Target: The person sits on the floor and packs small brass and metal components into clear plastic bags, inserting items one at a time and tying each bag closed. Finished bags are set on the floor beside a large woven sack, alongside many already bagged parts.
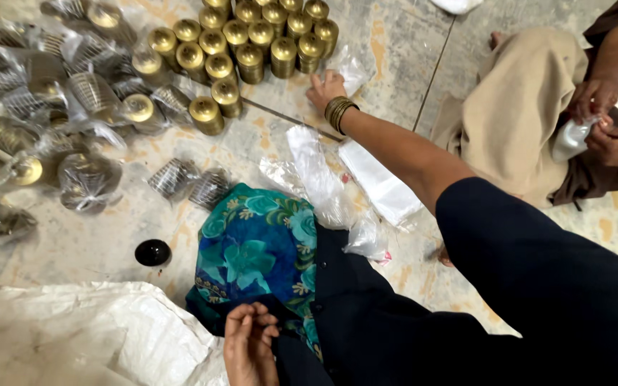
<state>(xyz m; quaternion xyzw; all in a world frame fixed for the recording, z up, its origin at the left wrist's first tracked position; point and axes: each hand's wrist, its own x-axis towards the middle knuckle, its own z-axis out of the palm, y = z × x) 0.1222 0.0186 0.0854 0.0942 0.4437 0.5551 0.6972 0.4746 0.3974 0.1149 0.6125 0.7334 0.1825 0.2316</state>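
Gold-coloured ribbed metal cylinders [252, 43] gleam at twelve o'clock on mottled grey-and-orange stone floor [395, 43]; a teal floral-print cloth [255, 250] lies centre, a glossy black round lid [153, 252] at its nine o'clock, white plastic bags [380, 186] at two.

At upper centre we see the cans [252, 43] on the floor [94, 243]; wrapped cans [73, 107] lie left, plastic bags [377, 182] right.

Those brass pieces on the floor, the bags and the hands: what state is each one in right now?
Bare brass pieces: upright, unwrapped, packed close together.
Bagged brass pieces: wrapped in clear plastic, lying scattered.
Stack of plastic bags: flat, unfilled.
Black cap: lying alone on the floor.
Right hand: stretched out, resting on a plastic bag beside the bare pieces.
Left hand: loosely curled, holding nothing.
Another person's hands: gripping a white bag.
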